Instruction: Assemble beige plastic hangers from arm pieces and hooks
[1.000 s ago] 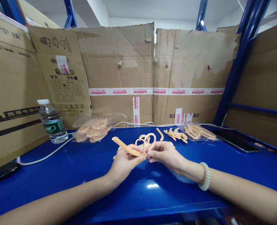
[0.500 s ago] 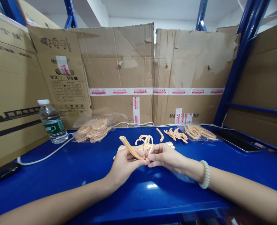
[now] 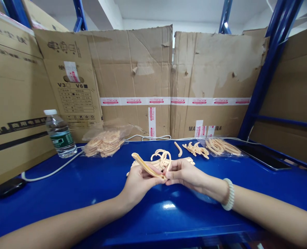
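Observation:
My left hand [image 3: 136, 185] is closed around a long, curved, beige channel-shaped strip [image 3: 145, 166], its free end pointing up and to the left. The fingers of my right hand [image 3: 191, 175] pinch a thin beige curved piece [image 3: 169, 159] that arches up like a hook. Both pieces come together between my fingertips, where the fingers partly hide the contact. Just behind my hands lies a pile of similar beige pieces [image 3: 189, 160] on the blue table [image 3: 153, 214].
Bagged beige pieces [image 3: 105, 143] and a water bottle [image 3: 61, 136] stand at left, near a black device [image 3: 9, 187]. Farther right are loose curved pieces [image 3: 196, 149], another bag of pieces [image 3: 223, 146] and a phone [image 3: 263, 157]. Cardboard [image 3: 132, 79] walls the back.
The free end of the strip in my left hand has dipped slightly. Both hands keep their hold, and the whole view has shifted a little.

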A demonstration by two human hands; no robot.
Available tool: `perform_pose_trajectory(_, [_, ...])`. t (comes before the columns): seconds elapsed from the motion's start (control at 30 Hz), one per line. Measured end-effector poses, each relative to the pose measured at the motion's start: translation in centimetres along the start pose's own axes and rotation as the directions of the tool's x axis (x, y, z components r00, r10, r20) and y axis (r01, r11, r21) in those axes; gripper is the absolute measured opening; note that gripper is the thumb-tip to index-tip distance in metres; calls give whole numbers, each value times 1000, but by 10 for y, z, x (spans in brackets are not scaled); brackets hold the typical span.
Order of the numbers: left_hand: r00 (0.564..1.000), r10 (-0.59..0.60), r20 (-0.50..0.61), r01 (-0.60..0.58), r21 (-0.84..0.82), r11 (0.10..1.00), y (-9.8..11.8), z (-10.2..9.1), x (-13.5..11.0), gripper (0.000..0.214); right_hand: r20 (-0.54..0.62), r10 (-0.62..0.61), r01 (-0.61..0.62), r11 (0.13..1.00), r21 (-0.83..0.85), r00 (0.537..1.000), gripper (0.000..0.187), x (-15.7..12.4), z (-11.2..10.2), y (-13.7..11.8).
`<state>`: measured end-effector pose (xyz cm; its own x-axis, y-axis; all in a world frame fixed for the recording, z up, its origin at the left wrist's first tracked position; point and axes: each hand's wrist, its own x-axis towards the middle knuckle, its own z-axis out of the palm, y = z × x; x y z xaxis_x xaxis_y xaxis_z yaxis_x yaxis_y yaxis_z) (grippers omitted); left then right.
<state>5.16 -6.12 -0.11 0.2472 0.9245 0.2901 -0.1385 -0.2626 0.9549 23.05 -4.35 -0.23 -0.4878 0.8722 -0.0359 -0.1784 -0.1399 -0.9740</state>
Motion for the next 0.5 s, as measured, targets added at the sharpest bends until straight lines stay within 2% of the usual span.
perform_pose_trajectory(0.13, [1000, -14, -21, 14, -26, 1000, -2, 1, 0, 21, -11, -19, 19, 999, -26, 1000, 30, 0, 3, -1])
perform_pose_trajectory(0.5, [999, -33, -13, 33, -29, 999, -2, 1, 2, 19, -131, -107, 100, 993, -58, 986, 29, 6, 13, 3])
